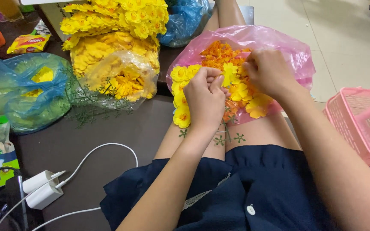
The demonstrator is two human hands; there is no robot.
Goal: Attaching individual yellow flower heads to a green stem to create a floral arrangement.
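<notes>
Both hands work over a pink bag (296,53) open on the lap, probably so loose blooms stay put. Left hand (205,99) is pinched closed on a yellow flower (229,73); right hand (268,72) is curled at its petals, grip unclear. Green stems (228,137) lie on the thighs. Pink basket (360,122) hems the right; more flowers (116,40) crowd the table on the left.

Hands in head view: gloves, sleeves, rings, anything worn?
Nothing worn. Left hand and right hand are bare: no gloves, no rings or watch visible. Both forearms are bare to the frame edge, no sleeves in view. Nails are short and look unpainted. No markings visible.
</notes>
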